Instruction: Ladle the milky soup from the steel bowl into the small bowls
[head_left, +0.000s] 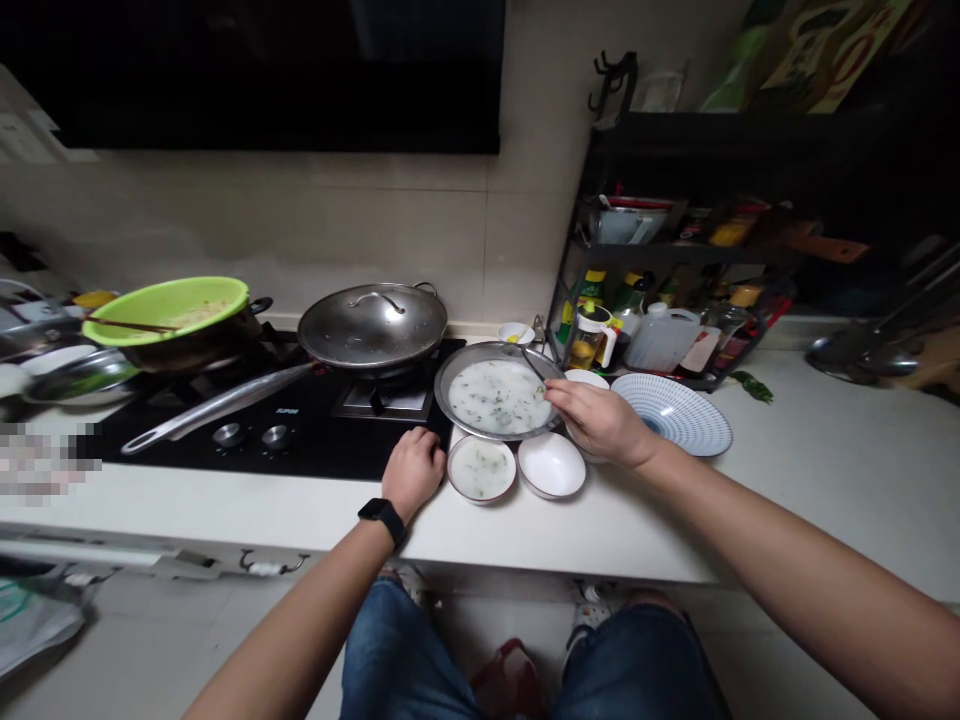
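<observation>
My right hand (pixel 600 422) pinches a thin dark metal utensil (pixel 534 364), whose tip reaches over a round steel tray (pixel 442 390) of white liquid flecked with green. My left hand (pixel 412 472) rests at the black glass hob's front edge (pixel 337 465), holding nothing. Next to it sits a small bowl of the same white liquid (pixel 481 468). An empty white bowl (pixel 551 465) stands just right of that, below my right wrist. A lidded wok (pixel 373 325) sits on the hob behind the tray.
A lime-green bowl (pixel 165 310) with chopsticks sits on a pan at the hob's left. A blue-and-white plate (pixel 671 413) leans right of my hand. A dark rack of bottles and jars (pixel 667 250) stands at the back right. A long-handled pan handle (pixel 217 405) lies across the hob.
</observation>
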